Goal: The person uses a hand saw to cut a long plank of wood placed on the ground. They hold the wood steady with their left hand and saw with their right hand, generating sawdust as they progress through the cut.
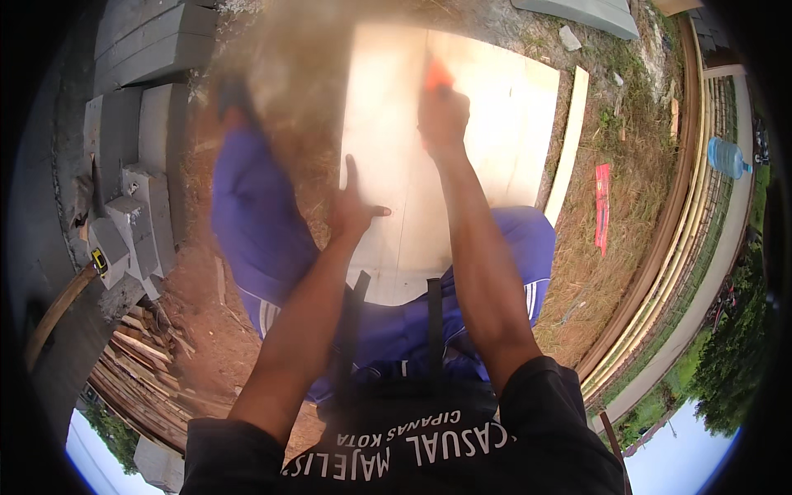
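The big pale board (499,136) lies in front of the person, partly between the blue legs (260,198); the left hand (353,210) rests at its left edge, fingers spread out loose; the right hand (444,120) curls tight around an orange thing (437,74) above the board, too blurry to name.

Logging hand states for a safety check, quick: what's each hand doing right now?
Left hand: open, thumb and one finger spread on the flat, pale wooden board.
Right hand: closed around a blurred orange-red handle.
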Motion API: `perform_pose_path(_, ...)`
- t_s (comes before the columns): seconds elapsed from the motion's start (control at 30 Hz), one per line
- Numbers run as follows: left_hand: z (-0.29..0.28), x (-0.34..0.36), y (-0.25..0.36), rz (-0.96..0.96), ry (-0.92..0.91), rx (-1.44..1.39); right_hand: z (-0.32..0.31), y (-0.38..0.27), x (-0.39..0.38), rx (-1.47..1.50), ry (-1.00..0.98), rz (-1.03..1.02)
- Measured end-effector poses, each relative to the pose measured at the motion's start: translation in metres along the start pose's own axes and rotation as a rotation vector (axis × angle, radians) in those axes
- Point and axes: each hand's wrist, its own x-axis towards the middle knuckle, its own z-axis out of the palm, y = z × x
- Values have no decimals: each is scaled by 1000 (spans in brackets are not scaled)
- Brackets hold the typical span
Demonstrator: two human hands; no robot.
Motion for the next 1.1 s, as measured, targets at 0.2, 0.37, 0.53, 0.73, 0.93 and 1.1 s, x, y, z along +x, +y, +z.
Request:
perform_pose_path(0.2,-9,-6,-1,4,41,21,-64,15,-186,189,30,105)
perform_pose_path(0.37,-23,-14,-6,-35,34,16,-27,12,-117,48,-12,31)
perform_pose_path(0.53,-17,-11,11,-22,8,-15,5,-6,-5,30,9,85)
perform_pose_path(0.73,-17,-10,2,-42,-10,85,-65,29,-197,262,32,117)
perform_pose_path(0.93,-19,-12,9,-41,14,47,5,17,-7,97,-13,64)
perform_pose_path(1.1,-14,-7,-12,-34,17,-32,-11,25,-88,137,2,46)
